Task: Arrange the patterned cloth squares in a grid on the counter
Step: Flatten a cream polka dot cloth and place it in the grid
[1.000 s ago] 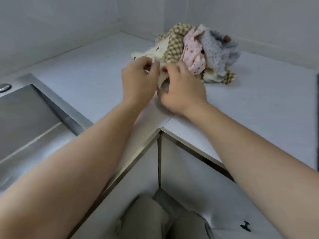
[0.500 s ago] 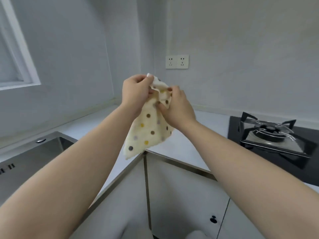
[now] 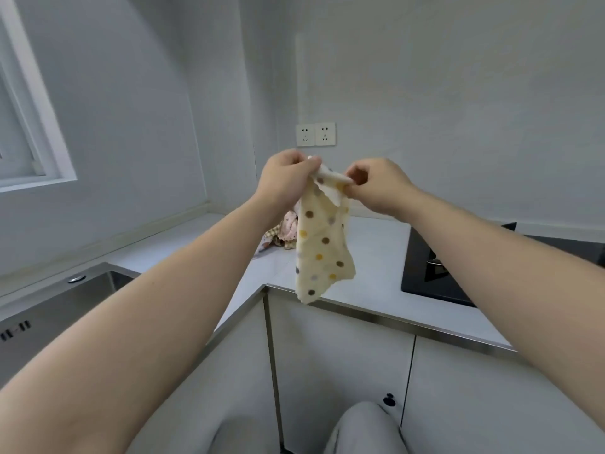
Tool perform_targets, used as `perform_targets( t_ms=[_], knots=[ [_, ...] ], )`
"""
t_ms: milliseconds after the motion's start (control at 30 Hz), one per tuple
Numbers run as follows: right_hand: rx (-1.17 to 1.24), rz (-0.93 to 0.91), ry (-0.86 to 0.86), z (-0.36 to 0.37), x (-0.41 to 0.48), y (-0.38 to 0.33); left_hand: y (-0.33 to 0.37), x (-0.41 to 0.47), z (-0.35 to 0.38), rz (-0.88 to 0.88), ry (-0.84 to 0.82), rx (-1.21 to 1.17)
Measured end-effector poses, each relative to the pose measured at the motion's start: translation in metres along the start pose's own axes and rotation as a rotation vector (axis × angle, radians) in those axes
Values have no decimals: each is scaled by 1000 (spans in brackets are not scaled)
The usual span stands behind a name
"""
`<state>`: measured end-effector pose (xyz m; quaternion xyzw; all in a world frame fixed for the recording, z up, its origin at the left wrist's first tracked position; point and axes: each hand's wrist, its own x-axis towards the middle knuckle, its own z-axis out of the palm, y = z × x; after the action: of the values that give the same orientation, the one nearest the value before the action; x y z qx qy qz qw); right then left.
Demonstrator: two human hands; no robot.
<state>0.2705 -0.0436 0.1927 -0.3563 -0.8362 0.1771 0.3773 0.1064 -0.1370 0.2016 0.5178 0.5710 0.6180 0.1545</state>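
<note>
Both hands (image 3: 284, 178) (image 3: 381, 186) aloft, dotted cloth (image 3: 322, 250) between

Cream polka-dot cloth (image 3: 322, 247), hanging crumpled

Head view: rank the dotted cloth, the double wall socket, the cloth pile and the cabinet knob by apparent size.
1. dotted cloth, though nearest the camera.
2-3. cloth pile and double wall socket: alike; the pile is mostly hidden.
4. cabinet knob.

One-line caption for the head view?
The left hand and right hand pinch a cream polka-dot cloth by its top edge above the counter.
</note>
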Motion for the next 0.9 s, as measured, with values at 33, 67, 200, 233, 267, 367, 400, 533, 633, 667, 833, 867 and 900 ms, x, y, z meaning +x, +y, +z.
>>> perform_targets(
  t_ms=[33,67,200,233,267,367,400,533,633,667,833,867,900],
  knots=[
    [-68,-33,-25,-4,1,2,-1,2,0,6,1,34],
    [-144,-70,-54,-6,3,6,-2,5,-1,9,-1,60],
    [-279,-146,-117,-9,11,19,-14,16,-8,29,-57,112],
    [-278,-149,-128,-9,13,21,-18,19,-10,27,-90,113],
    [-260,-148,-140,-9,15,25,-23,22,-11,24,-122,128],
    [-156,-118,-161,-8,20,32,-43,35,-11,31,-156,224],
    [-136,-107,-172,-8,23,33,-48,40,-10,31,-162,235],
    [-201,-101,-292,0,35,39,-69,60,-6,7,-247,257],
    [-146,-82,-275,10,51,52,-85,77,-5,-9,-290,345],
    [-126,-75,-262,13,58,57,-89,83,-5,-16,-303,370],
    [-130,6,-214,23,89,79,-107,108,-7,-1,-394,629],
    [-114,36,-207,24,93,85,-110,114,-8,14,-414,693],
    [-96,60,-189,24,97,91,-113,119,-8,32,-414,748]
  ],
)
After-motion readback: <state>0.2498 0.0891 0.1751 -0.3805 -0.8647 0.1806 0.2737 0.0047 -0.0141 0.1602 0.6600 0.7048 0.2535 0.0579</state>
